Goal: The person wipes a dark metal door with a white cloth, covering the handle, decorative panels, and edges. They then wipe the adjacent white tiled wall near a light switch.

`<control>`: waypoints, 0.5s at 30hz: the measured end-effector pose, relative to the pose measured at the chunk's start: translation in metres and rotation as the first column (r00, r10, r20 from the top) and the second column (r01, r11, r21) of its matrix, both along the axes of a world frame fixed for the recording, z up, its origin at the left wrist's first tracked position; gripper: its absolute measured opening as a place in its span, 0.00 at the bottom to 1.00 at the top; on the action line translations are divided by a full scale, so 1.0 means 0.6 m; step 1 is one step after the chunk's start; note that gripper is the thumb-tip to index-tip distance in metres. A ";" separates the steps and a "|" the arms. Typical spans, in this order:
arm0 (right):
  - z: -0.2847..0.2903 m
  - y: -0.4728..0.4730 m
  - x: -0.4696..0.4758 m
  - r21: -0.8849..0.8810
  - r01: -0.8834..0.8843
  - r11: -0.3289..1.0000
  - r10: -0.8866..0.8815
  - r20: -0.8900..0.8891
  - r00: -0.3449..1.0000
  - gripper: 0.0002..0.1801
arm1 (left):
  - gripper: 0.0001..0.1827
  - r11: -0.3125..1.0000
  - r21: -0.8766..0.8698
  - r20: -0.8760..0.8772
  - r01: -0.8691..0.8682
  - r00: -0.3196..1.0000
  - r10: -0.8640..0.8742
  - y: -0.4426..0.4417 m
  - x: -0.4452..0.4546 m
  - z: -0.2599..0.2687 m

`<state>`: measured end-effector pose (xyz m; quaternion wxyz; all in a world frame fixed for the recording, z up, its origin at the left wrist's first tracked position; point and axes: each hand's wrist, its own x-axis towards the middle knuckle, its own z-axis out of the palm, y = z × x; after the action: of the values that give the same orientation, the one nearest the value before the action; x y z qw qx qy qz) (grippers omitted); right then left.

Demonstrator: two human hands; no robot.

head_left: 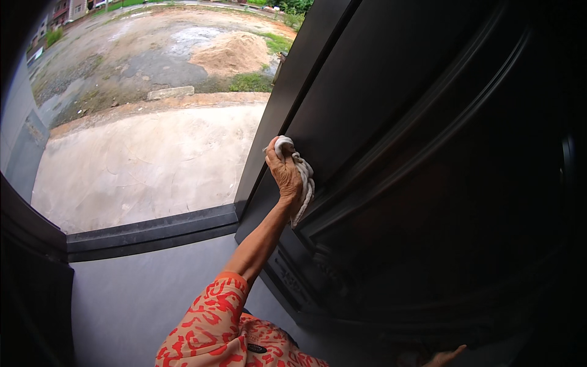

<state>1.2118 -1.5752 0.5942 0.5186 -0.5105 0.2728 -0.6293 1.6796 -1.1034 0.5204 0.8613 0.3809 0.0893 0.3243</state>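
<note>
My left hand (283, 176) grips a crumpled pale cloth (304, 176) against the edge region of a dark panelled door (357, 91). The cloth bunches above the fingers, and a twisted length hangs down beside the wrist. The door stands open, with raised curved mouldings on its face. Beside the hand runs the dark door frame (293, 82). At the bottom right, my right hand (445, 357) is only partly in view, low by the dark door; its fingers are mostly cut off by the picture's edge.
A dark raised threshold (153, 229) crosses the doorway between the grey indoor floor (151, 293) and a pale concrete slab (156, 156) outside. Beyond lie a concrete block (171, 92) and a sand heap (234, 52). Another dark door part (34, 275) stands at left.
</note>
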 end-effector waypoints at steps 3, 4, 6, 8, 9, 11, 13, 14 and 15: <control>0.002 0.010 0.001 0.008 0.014 1.000 -0.014 0.008 1.000 0.43 | 0.15 0.999 0.045 0.214 0.001 0.977 -0.011 0.011 0.009 0.101; 0.005 0.014 0.004 0.009 0.025 1.000 -0.025 0.011 1.000 0.43 | 0.17 0.999 0.035 0.247 0.036 0.968 -0.043 0.016 0.010 0.140; 0.009 0.022 -0.001 0.013 0.038 0.999 -0.038 0.003 0.999 0.43 | 0.23 0.962 0.257 0.238 -0.097 0.971 0.034 0.026 0.004 0.197; 0.011 0.026 -0.003 0.019 0.049 0.999 -0.049 0.006 0.999 0.43 | 0.29 0.765 0.583 0.247 -0.273 0.957 0.152 0.028 -0.001 0.211; 0.013 0.025 -0.006 0.021 0.053 0.998 -0.053 0.006 0.999 0.43 | 0.26 0.616 0.697 0.277 -0.366 0.930 0.239 0.024 -0.003 0.201; 0.016 0.020 -0.008 0.018 0.052 0.998 -0.052 -0.001 0.999 0.44 | 0.26 0.633 0.701 0.203 -0.328 0.943 0.264 0.008 -0.009 0.163; 0.016 0.020 -0.010 0.020 0.064 0.998 -0.064 -0.001 0.998 0.44 | 0.25 0.663 0.676 0.157 -0.323 0.941 0.299 0.005 -0.010 0.112; 0.018 0.019 -0.008 0.022 0.069 0.997 -0.069 -0.004 0.998 0.44 | 0.25 0.675 0.665 0.129 -0.319 0.940 0.317 0.005 -0.012 0.084; 0.019 0.017 -0.010 0.026 0.076 0.997 -0.076 -0.010 0.997 0.44 | 0.25 0.678 0.671 0.095 -0.299 0.942 0.322 0.001 -0.016 0.056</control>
<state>1.2060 -1.5647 0.6054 0.4997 -0.4959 0.3025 -0.6426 1.6699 -1.1029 0.5537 0.5938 0.6520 0.0420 0.4696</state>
